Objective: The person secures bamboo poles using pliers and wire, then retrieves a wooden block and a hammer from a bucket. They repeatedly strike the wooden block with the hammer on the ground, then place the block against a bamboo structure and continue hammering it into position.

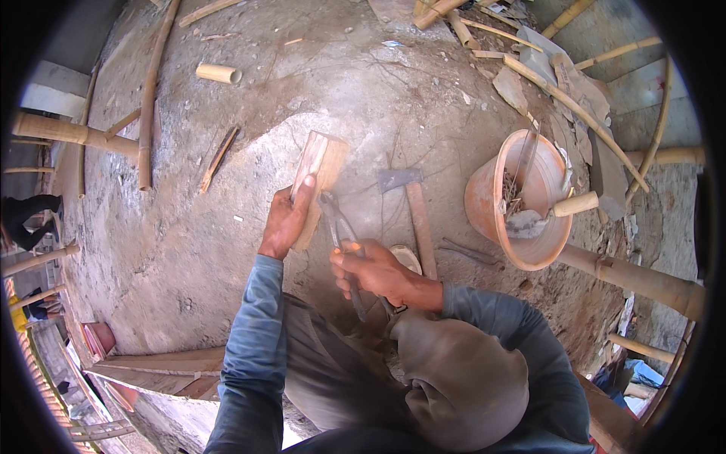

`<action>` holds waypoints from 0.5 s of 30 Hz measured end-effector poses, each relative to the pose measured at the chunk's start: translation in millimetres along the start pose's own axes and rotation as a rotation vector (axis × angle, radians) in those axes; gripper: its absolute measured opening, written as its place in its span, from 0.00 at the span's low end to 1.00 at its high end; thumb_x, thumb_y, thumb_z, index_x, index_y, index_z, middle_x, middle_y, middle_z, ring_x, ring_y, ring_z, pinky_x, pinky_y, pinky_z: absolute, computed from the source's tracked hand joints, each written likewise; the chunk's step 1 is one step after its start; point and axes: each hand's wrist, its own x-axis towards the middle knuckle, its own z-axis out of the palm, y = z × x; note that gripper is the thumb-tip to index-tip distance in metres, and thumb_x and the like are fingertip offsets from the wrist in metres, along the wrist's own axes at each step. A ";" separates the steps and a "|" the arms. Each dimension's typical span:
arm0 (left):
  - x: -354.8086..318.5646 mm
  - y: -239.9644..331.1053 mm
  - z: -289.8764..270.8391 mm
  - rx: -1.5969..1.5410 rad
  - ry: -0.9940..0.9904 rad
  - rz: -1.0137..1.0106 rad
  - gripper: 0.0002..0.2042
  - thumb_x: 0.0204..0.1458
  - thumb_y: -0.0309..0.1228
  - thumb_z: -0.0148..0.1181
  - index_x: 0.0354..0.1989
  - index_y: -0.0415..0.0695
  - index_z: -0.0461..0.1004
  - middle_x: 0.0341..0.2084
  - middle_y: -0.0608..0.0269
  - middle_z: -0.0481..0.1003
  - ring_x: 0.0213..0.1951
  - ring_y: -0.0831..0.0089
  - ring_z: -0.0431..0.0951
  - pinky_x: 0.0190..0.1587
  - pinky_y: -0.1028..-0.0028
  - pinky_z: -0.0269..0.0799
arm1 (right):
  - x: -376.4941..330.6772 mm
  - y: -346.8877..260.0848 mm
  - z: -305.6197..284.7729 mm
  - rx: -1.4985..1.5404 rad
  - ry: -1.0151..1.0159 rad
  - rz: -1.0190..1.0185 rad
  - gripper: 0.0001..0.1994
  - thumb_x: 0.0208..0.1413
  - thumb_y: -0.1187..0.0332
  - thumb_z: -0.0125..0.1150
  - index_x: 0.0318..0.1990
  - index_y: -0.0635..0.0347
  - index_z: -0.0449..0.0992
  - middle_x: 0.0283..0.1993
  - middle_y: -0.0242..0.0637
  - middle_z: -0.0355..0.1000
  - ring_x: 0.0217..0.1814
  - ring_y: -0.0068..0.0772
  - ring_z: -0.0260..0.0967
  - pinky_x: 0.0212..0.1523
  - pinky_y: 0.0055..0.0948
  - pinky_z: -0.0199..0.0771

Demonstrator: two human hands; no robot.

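**Block steadied in the left hand, pincers at its right side**

Your left hand grips the wooden block from its left, thumb laid along the face; that probably keeps it steady and leaves the right side free. The block slants, far end leaning right, ahead of your knees; whether it rests on the ground, you cannot tell from here. Your right hand is closed around the handles of the metal pincers, whose head points far and left, just beside the block; contact there is unclear. Gripping low on the handles likely gives you leverage. The hammer lies flat to the right, handle toward you, presumably for easy reach. Farther right, the clay-coloured bucket tips toward you, its contents visible.
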 end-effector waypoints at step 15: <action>1.9 -9.7 11.1 -0.065 0.101 -0.150 0.44 0.67 0.68 0.52 0.56 0.26 0.81 0.41 0.44 0.84 0.46 0.62 0.84 0.51 0.61 0.80 | 35.4 2.6 -18.5 0.043 0.045 0.036 0.07 0.75 0.69 0.57 0.44 0.63 0.73 0.34 0.32 0.71 0.33 0.27 0.74 0.32 0.35 0.80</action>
